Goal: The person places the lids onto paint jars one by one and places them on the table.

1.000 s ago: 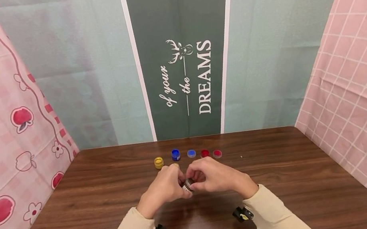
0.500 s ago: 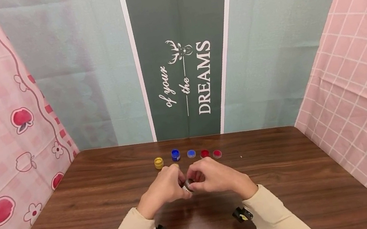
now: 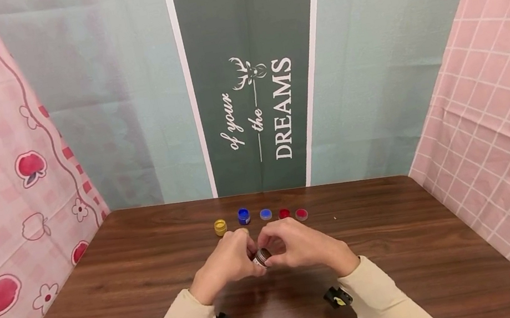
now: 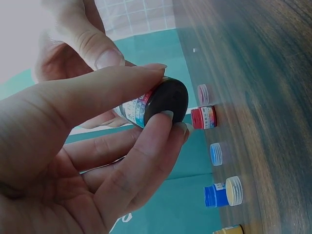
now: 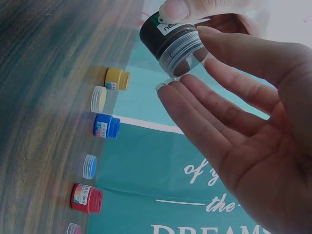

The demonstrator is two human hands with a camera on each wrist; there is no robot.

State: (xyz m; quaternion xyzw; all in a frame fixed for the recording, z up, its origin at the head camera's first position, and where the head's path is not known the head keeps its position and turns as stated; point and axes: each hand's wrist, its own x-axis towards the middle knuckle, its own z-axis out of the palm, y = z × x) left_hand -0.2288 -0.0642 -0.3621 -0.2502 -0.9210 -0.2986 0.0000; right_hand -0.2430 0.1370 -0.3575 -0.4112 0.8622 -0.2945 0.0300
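Observation:
A dark paint jar point(image 5: 157, 41) with a clear screw lid point(image 5: 183, 51) is tilted between the two hands above the table. My left hand point(image 3: 231, 257) grips the jar's body between thumb and fingers, its black base point(image 4: 168, 101) showing in the left wrist view. At the lid is my right hand point(image 3: 296, 243), its thumb tip against the lid's edge and its other fingers extended loosely just below it. Beyond the hands stand uncapped yellow point(image 3: 220, 228), blue point(image 3: 243, 216) and red paint jars point(image 3: 284, 214).
Removed lids lie beside the jars: a blue-tinted lid point(image 3: 266, 214), a red-tinted lid point(image 3: 301, 215) and a yellowish lid point(image 5: 99, 99). A tiny pale speck point(image 3: 335, 218) is on the wooden table point(image 3: 392, 254). Printed cloths hang behind and on both sides.
My right fingers have loosened and spread from the lid, so more of the jar shows between the hands. The left hand keeps its grip, nearly still.

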